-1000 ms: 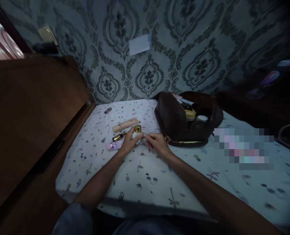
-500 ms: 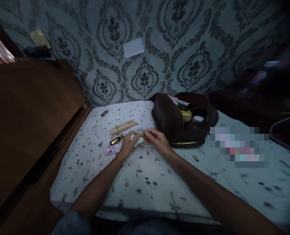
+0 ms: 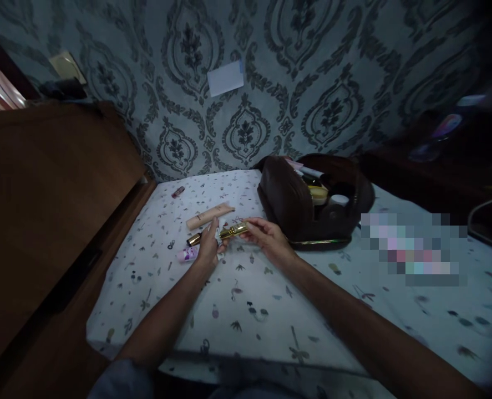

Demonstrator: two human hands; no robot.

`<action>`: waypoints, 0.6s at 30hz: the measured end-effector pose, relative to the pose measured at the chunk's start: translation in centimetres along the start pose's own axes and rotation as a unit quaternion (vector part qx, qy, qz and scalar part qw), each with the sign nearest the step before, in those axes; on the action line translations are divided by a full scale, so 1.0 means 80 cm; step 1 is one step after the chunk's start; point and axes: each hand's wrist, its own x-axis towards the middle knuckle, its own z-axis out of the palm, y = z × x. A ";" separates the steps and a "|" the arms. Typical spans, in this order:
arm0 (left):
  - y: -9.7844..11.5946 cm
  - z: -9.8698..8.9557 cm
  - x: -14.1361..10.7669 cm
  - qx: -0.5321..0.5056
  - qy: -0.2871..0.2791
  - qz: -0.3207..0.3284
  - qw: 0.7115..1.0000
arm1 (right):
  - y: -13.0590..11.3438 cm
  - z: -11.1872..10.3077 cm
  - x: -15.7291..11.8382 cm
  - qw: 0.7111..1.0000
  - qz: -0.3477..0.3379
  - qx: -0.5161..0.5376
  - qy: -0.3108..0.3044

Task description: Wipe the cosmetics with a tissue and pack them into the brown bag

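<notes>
A gold tube [image 3: 234, 230] is held between my hands above the patterned cloth. My left hand [image 3: 209, 244] is closed round its left end, with a bit of pale wipe or tissue between the fingers. The fingertips of my right hand [image 3: 266, 234] pinch its right end. Just left of my left hand lies a dark and gold tube [image 3: 194, 239], and below it a pink and purple tube [image 3: 186, 254], partly covered by that hand. A beige squeeze tube [image 3: 208, 216] lies behind them. Farther back is a small reddish item [image 3: 178, 192].
An open brown bag [image 3: 287, 194] with cosmetics inside stands right of my right hand. A blurred-out patch [image 3: 412, 244] covers something farther right. A wooden panel [image 3: 54, 210] borders the left side, and a patterned wall [image 3: 246, 133] rises behind.
My left hand has moved left and down, and more of the gold tube now shows between my hands. The white material at my fingers is now mostly hidden.
</notes>
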 end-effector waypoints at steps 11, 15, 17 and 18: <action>-0.001 -0.003 0.005 0.002 0.074 0.022 0.997 | 0.004 0.005 -0.006 0.990 0.012 -0.126 -0.058; -0.015 -0.003 0.005 0.096 0.065 0.044 0.992 | 0.015 0.011 -0.009 0.987 0.015 -0.141 -0.082; -0.021 -0.003 0.004 0.155 0.000 0.080 0.985 | 0.017 0.011 -0.009 0.988 0.005 -0.136 -0.074; -0.023 -0.003 0.003 0.180 -0.035 0.098 0.978 | 0.017 0.010 -0.008 0.989 0.001 -0.134 -0.067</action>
